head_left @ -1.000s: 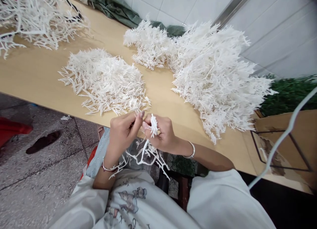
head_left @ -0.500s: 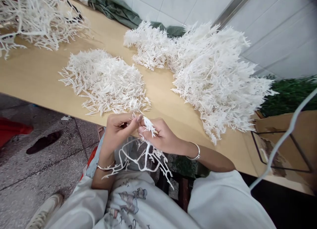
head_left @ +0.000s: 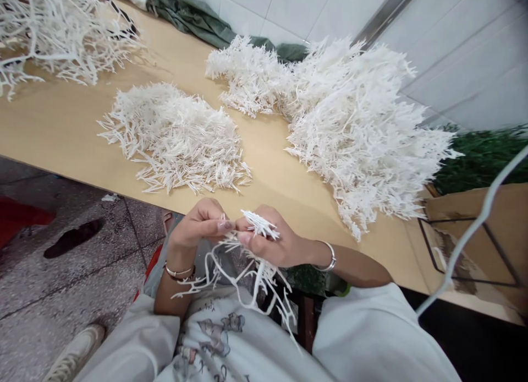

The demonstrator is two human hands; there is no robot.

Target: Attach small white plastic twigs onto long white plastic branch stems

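Observation:
Both of my hands meet just in front of the table's near edge, over my lap. My left hand (head_left: 206, 225) is closed in a pinch on a thin part of a white plastic branch (head_left: 237, 285), its thumb and forefinger pressed together. My right hand (head_left: 272, 239) is closed round the same branch and a bunch of white sprigs (head_left: 260, 225) that pokes out above the thumb. The forked stems hang below my hands in front of my shirt. Beyond my hands lies a low pile of small white sprigs (head_left: 177, 134) on the table.
A larger heap of white feathery branches (head_left: 355, 129) covers the right of the tan table (head_left: 264, 151). Bare white stems (head_left: 70, 35) lie tangled at far left. Green cloth (head_left: 190, 18) runs along the tiled wall. A cardboard box (head_left: 490, 228) and pale cable (head_left: 466, 244) are at right.
Both hands have moved down toward me, away from the low pile. The bunch in my right hand now points more to the right, and the hanging branch has shifted lower.

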